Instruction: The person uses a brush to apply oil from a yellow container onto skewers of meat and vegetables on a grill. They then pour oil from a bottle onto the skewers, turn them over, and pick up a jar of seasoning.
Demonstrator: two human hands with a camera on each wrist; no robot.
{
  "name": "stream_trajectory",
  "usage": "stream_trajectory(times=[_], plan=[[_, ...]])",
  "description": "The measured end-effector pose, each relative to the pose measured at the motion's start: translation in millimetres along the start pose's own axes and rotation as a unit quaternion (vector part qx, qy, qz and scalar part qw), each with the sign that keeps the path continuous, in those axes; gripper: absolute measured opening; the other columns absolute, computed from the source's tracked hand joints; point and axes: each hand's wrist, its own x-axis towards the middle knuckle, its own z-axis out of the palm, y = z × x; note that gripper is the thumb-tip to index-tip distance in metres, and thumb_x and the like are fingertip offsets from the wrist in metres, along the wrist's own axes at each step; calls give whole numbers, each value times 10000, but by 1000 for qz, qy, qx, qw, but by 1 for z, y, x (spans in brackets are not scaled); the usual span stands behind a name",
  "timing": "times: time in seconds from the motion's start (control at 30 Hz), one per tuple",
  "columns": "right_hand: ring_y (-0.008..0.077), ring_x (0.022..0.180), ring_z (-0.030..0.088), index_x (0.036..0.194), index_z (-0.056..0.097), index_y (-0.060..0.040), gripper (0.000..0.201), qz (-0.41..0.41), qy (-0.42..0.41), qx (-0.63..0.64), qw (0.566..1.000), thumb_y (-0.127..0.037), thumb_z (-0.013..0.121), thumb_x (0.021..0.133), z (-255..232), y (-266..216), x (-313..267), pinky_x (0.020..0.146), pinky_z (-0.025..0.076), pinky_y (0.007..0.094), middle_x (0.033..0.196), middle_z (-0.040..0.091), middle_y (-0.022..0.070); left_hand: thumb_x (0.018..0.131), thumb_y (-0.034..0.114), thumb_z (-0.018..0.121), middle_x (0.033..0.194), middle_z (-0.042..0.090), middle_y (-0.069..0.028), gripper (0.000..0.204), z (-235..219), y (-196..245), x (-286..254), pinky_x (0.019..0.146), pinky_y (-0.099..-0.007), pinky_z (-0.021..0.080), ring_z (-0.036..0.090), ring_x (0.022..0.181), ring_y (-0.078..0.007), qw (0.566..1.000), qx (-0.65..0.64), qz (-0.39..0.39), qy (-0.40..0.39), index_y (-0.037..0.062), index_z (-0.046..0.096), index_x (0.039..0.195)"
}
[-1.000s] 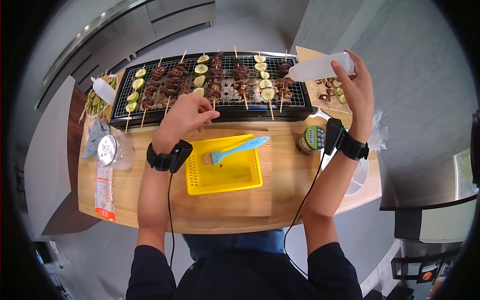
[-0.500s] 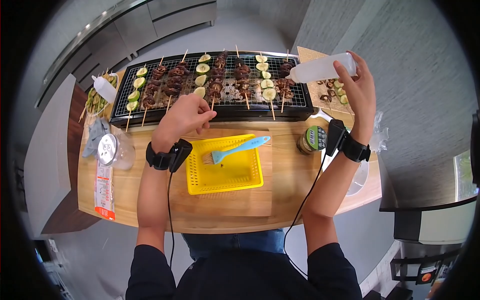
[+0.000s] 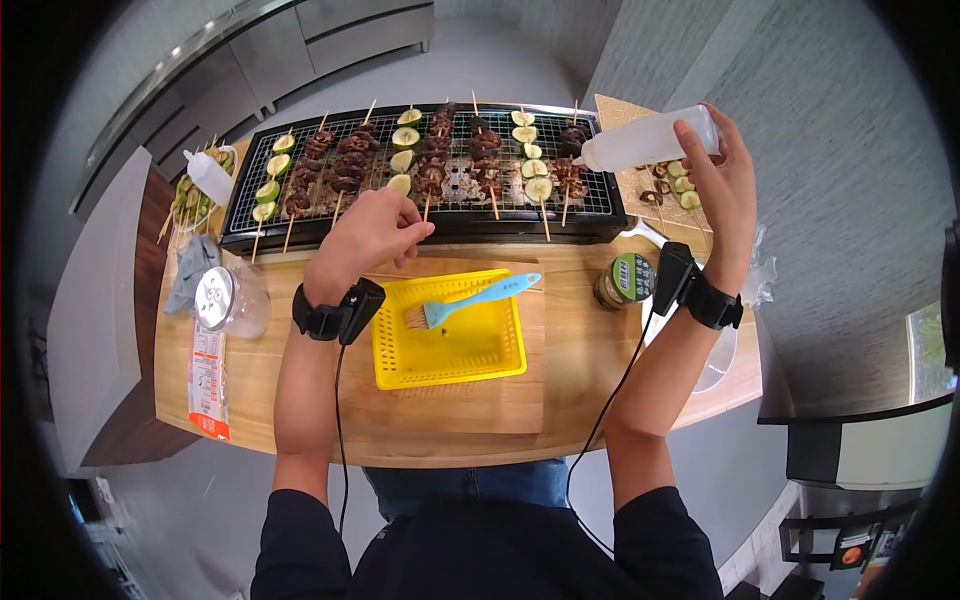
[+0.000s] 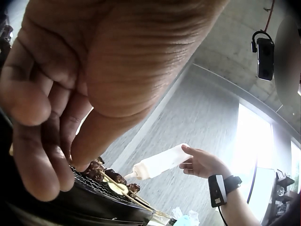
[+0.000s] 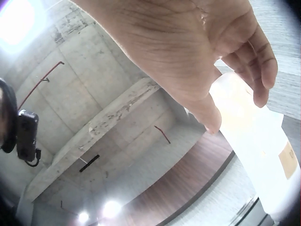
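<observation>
My right hand [image 3: 722, 165] grips a translucent white squeeze bottle [image 3: 648, 140], tipped almost level with its nozzle pointing left. That nozzle is over the rightmost skewer of dark browned pieces [image 3: 570, 170] on the black grill [image 3: 400, 232]. In the right wrist view the thumb and fingers wrap the bottle [image 5: 254, 136]. My left hand [image 3: 372, 232], at the grill's front edge, pinches the wooden stick end of a dark skewer [image 3: 432, 172] in the middle; the fingertips' contact is hidden in the left wrist view. Several other dark skewers and zucchini skewers [image 3: 402, 160] lie across the wire rack.
A yellow basket [image 3: 450, 375] with a blue basting brush [image 3: 480, 295] stands on a wooden board. Left are a lidded jar [image 3: 235, 305], a grey cloth [image 3: 195, 275], another squeeze bottle [image 3: 208, 180] and a packet [image 3: 208, 385]. Right are a green-lidded jar [image 3: 625, 280] and a white bowl [image 3: 715, 365].
My right hand and the bottle have shifted slightly right and down. The left hand has moved a little left, and the lower end of the middle skewer's stick has swung left with it.
</observation>
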Motion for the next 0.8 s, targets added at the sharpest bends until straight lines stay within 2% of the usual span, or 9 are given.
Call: stream_trajectory(times=[0.8], plan=[[152,691,608,1260,603,-34,601,-5,5,-2,1000,-446,709,836,1,-9,-4,656,501,296,954,684,134,904,182,654,645,654,-103,305,0,4,-2,499,-248,486,621,524,-129,1000,0,-18,-7,-119,675,865]])
